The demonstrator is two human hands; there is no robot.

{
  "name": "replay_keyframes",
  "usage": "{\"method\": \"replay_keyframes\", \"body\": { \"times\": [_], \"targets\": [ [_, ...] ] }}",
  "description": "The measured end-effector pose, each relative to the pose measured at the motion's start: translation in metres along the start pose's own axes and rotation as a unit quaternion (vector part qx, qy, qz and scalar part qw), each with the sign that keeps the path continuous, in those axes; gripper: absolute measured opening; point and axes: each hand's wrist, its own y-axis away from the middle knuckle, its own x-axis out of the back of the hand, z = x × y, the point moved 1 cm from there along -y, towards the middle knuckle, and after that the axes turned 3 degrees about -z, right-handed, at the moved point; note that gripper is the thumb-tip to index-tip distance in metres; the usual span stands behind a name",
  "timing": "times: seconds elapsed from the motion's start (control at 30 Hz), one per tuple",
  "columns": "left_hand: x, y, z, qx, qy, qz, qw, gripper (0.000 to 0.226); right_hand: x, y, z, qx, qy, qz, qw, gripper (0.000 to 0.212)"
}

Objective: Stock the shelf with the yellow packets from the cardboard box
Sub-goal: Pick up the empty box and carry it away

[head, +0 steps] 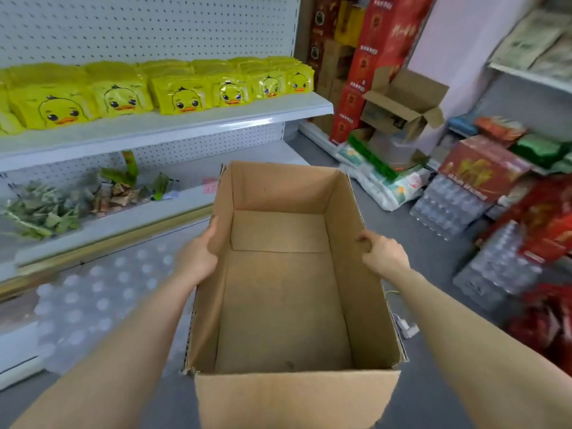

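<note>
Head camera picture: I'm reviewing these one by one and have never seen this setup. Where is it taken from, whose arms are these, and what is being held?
There is no machine here. The single picture comes from a wide-angle camera worn on a person's head, looking forward and down, so the two bare arms reaching in from the bottom are the wearer's own.

Both hands hold an open cardboard box: the left hand grips its left wall and the right hand grips its right wall. The inside of the box shows only bare cardboard; no packets are in it.

To the left stands a white shelf, and on it a row of yellow packets printed with a duck face. Judging by that, the stocking looks done. Shrink-wrapped bottle packs lie on the floor below.
</note>
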Motion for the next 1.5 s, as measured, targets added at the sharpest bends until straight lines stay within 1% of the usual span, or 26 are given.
{"method": "replay_keyframes", "body": {
  "times": [0.07, 0.23, 0.37, 0.5, 0.63, 0.73, 0.83, 0.93, 1.0, 1.07, 1.13, 1.27, 1.4, 1.5],
  "targets": [
    [-0.016, -0.024, 0.031, -0.019, -0.022, -0.019, 0.999, 0.089, 0.012, -0.011, 0.026, -0.03, -0.009, 0.015, 0.999, 0.053],
    [-0.067, -0.098, 0.114, -0.077, -0.022, -0.076, 0.994, 0.092, 0.04, -0.054, 0.092, -0.095, -0.021, 0.048, 0.994, 0.053],
    [-0.109, -0.152, 0.197, -0.101, -0.051, -0.108, 0.988, 0.086, 0.067, -0.098, 0.147, -0.137, -0.037, 0.083, 0.986, 0.053],
    [-0.153, -0.211, 0.267, -0.109, -0.036, -0.125, 0.986, 0.082, 0.1, -0.146, 0.197, -0.17, -0.039, 0.114, 0.978, 0.052],
    [-0.192, -0.265, 0.329, -0.107, -0.022, -0.12, 0.987, 0.084, 0.129, -0.2, 0.238, -0.195, -0.031, 0.131, 0.971, 0.05],
    [-0.217, -0.312, 0.376, -0.136, -0.028, -0.115, 0.984, 0.083, 0.144, -0.249, 0.267, -0.205, -0.032, 0.144, 0.968, 0.051],
    [-0.242, -0.365, 0.427, -0.164, -0.073, -0.111, 0.977, 0.08, 0.158, -0.306, 0.296, -0.198, -0.046, 0.152, 0.967, 0.056],
    [-0.269, -0.426, 0.475, -0.2, -0.076, -0.109, 0.971, 0.068, 0.171, -0.366, 0.324, -0.198, -0.058, 0.159, 0.965, 0.055],
    [-0.286, -0.469, 0.507, -0.213, -0.063, -0.125, 0.967, 0.062, 0.181, -0.405, 0.341, -0.215, -0.064, 0.164, 0.961, 0.056],
    [-0.302, -0.506, 0.541, -0.218, -0.036, -0.154, 0.963, 0.064, 0.193, -0.441, 0.357, -0.231, -0.074, 0.171, 0.955, 0.06],
    [-0.318, -0.539, 0.577, -0.225, -0.02, -0.177, 0.958, 0.071, 0.208, -0.476, 0.376, -0.242, -0.079, 0.175, 0.951, 0.063],
    [-0.357, -0.592, 0.647, -0.246, -0.031, -0.197, 0.949, 0.075, 0.235, -0.534, 0.42, -0.282, -0.074, 0.17, 0.942, 0.065],
    [-0.414, -0.652, 0.719, -0.264, -0.027, -0.204, 0.942, 0.074, 0.263, -0.602, 0.478, -0.303, -0.068, 0.177, 0.934, 0.066],
    [-0.459, -0.692, 0.774, -0.271, -0.052, -0.189, 0.942, 0.077, 0.287, -0.655, 0.527, -0.308, -0.06, 0.179, 0.932, 0.067]
  ]
}}
